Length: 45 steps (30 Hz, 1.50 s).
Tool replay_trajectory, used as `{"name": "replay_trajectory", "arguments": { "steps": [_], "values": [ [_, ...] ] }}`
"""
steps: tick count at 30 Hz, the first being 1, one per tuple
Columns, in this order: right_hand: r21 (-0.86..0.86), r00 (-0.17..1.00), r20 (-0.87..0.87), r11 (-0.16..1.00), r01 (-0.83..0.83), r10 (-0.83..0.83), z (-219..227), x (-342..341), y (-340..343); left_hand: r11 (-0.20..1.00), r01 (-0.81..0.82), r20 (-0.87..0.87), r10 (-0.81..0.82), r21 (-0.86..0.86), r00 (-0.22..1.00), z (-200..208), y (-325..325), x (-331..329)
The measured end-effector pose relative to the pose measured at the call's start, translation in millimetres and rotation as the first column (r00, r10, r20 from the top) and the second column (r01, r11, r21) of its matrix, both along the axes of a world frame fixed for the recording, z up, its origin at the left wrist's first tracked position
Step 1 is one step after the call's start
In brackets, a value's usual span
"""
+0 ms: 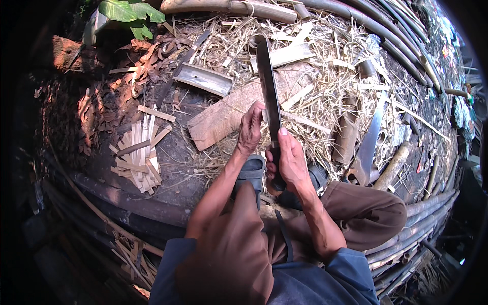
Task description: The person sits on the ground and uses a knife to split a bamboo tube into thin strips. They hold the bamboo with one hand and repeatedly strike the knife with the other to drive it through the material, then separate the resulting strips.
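Observation:
My right hand (290, 158) is wrapped round the dark handle of a machete (268, 81), whose long blade points away from me. Close against the left side of that blade is my left hand (250, 127), its fingers pinched on a short pale piece of bamboo (264, 116); most of the piece is hidden by the fingers and the blade. Beyond the hands a flat wooden board (218, 123) lies on the ground among shavings. A pile of split bamboo strips (140, 160) rests on the dark ground to the left.
A handsaw (370, 140) lies at the right beside cut bamboo tubes (346, 134). Split bamboo halves (203, 79) and curly shavings (320, 96) cover the ground ahead. Long bamboo poles (376, 25) run along the far right. My sandalled foot (250, 174) is close below the hands.

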State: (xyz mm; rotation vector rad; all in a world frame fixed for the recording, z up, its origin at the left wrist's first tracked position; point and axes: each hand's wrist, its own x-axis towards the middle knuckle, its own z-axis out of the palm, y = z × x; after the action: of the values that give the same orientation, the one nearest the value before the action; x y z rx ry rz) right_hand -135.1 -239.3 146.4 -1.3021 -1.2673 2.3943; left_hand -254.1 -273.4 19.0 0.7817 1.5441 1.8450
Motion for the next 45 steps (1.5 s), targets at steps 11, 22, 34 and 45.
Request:
{"name": "replay_trajectory", "arguments": {
  "steps": [11,22,34,45],
  "values": [
    [0.018,1.000,-0.022,1.000,-0.005,0.005,-0.4,2.8,1.5,1.000,-0.025,-0.051,0.026,0.012,0.998,-0.6,4.6,2.6],
    [0.091,0.999,0.047,0.996,-0.018,0.013,3.7,1.7,-2.6,0.999,-0.014,-0.069,0.017,0.044,0.997,-1.3,6.7,2.3],
    [0.272,1.000,0.018,0.962,-0.026,0.022,5.9,3.1,-4.2,0.998,0.004,-0.075,0.001,0.064,0.997,12.3,9.7,5.6],
    [0.584,0.986,0.154,0.798,-0.145,0.066,0.0,-1.1,-6.0,0.999,-0.027,-0.151,0.023,-0.026,0.988,14.9,6.7,-4.9]
  ]
}}
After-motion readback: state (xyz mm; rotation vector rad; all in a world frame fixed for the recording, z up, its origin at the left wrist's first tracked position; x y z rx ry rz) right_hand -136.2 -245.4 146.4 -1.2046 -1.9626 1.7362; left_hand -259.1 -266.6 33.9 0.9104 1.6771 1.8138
